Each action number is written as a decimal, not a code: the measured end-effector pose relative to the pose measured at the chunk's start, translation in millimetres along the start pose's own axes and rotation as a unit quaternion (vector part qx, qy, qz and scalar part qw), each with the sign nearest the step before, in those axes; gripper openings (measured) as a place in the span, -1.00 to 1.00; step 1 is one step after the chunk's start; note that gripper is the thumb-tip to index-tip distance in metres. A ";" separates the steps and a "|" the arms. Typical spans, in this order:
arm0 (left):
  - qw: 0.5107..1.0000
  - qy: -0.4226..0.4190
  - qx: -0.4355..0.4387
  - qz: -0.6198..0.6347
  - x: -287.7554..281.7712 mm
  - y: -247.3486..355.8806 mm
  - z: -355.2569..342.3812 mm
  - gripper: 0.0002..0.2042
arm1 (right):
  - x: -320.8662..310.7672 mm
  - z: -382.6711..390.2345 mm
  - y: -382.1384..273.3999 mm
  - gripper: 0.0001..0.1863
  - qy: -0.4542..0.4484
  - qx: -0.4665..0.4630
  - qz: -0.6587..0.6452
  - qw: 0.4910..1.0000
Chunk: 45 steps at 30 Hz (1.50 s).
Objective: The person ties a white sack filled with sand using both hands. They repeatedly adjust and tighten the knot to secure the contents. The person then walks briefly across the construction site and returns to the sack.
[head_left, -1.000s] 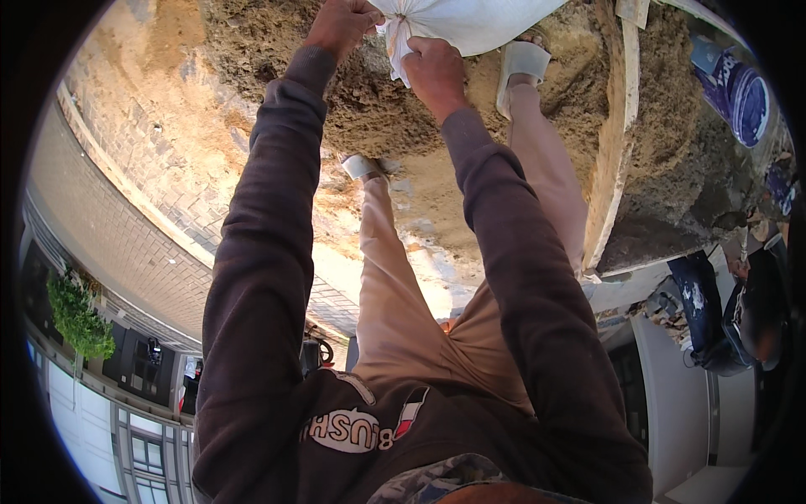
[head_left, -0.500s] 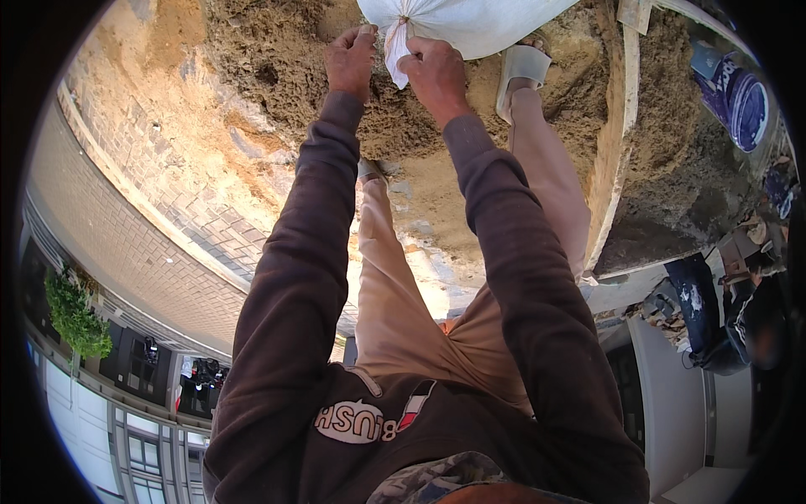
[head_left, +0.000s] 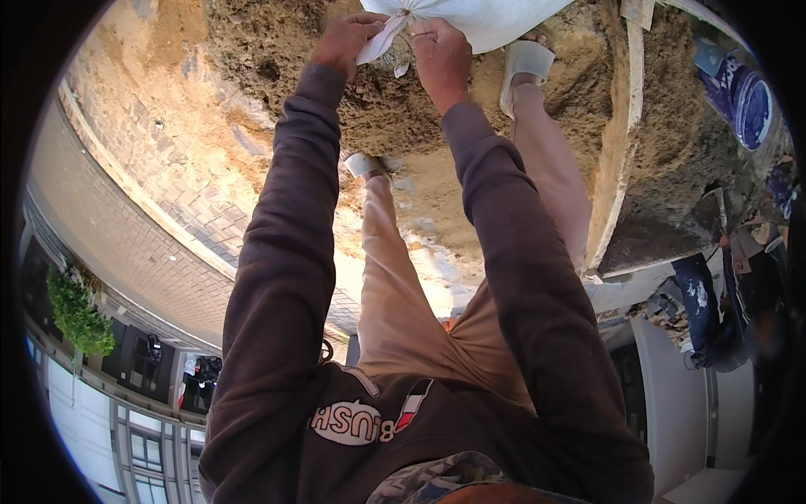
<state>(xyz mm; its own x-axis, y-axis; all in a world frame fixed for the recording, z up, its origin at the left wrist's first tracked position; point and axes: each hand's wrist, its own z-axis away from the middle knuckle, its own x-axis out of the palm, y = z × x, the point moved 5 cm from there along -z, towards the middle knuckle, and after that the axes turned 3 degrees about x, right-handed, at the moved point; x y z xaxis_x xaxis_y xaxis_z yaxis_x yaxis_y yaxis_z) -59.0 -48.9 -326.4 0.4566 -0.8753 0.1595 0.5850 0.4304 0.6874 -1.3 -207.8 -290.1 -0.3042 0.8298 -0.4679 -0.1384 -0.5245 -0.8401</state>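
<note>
A white sack [head_left: 489,18] with a gathered, tied neck lies at the top centre. My left hand [head_left: 351,44] is closed on the loose white end of the neck, left of the knot. My right hand [head_left: 443,63] is closed at the right of the knot, its fingertips pinching the sack's neck or tie, which they partly hide. A thin strand with a small pale piece [head_left: 401,70] hangs between the hands. My feet in pale slides [head_left: 525,59] stand on packed soil below and beside the sack.
Rough soil [head_left: 252,42] surrounds me. A wooden board [head_left: 621,193] edges the dirt on the right, with purple buckets [head_left: 739,109] and dark clothing or bags [head_left: 705,311] beyond it. A paved strip [head_left: 143,202] runs along the left, with a leafy shrub [head_left: 75,311] and building fronts.
My left hand has moved back up onto the neck's end after dropping lower, and that end now angles leftward. My right hand has shifted slightly up toward the knot.
</note>
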 end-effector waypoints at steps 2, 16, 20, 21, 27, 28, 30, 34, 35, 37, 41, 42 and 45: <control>0.998 -0.059 -0.020 -0.008 -2.7 4.4 -4.0 -0.79 | 9.5 -3.8 9.3 -0.82 -0.012 0.011 -0.023 1.000; 0.988 -0.098 -0.102 0.063 1.9 4.2 6.4 -0.75 | 28.3 -8.2 17.1 -0.85 -0.168 0.222 -0.194 0.941; 0.986 -0.024 0.026 -0.161 13.1 22.2 4.8 -0.80 | 29.5 -14.1 12.8 -0.87 -0.095 0.115 -0.023 0.989; 0.972 -0.025 0.075 -0.223 15.4 27.0 4.0 -0.83 | 28.4 -15.3 9.8 -0.86 -0.062 0.070 0.030 0.995; 0.956 0.005 0.109 -0.274 1.4 15.2 -5.7 -0.78 | 27.2 -17.3 10.3 -0.85 -0.095 0.084 0.039 0.991; 0.965 0.004 0.107 -0.240 -1.6 12.4 -7.3 -0.77 | 26.1 -17.1 11.1 -0.86 -0.117 0.097 0.049 0.987; 0.983 -0.009 0.088 -0.158 -5.2 7.9 -11.4 -0.79 | 23.9 -15.6 13.8 -0.86 -0.158 0.120 0.068 0.978; 0.995 -0.048 -0.075 0.045 -9.0 -11.0 -6.1 -0.76 | 13.3 -7.9 5.7 -0.90 -0.061 -0.023 0.117 0.991; 0.996 -0.078 -0.034 0.030 -6.8 -8.5 -4.6 -0.77 | 15.5 -6.1 8.0 -0.90 -0.061 -0.025 0.103 0.993; 0.990 -0.124 0.057 -0.036 -0.6 -5.4 2.6 -0.80 | 21.7 -4.2 16.2 -0.89 -0.072 0.011 0.032 0.997; 0.984 -0.094 0.128 -0.082 17.4 -1.4 15.6 -0.74 | 46.4 3.2 26.0 -0.81 -0.094 0.117 -0.196 0.969; 0.978 -0.062 0.173 -0.098 25.3 3.1 23.9 -0.67 | 51.3 5.4 27.1 -0.79 -0.092 0.132 -0.250 0.955; 0.993 0.066 0.070 -0.074 41.4 8.5 38.1 -0.60 | 67.5 13.9 33.9 -0.71 -0.125 0.228 -0.441 0.859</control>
<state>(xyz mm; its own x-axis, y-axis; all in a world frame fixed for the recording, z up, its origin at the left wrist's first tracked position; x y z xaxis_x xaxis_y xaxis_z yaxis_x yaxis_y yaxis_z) -60.7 -89.8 -287.0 0.4620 -0.8860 -0.0390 0.5571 0.2558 0.7901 -39.7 -172.3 -346.3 -0.0752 0.9058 0.4171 -0.7566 0.2206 -0.6155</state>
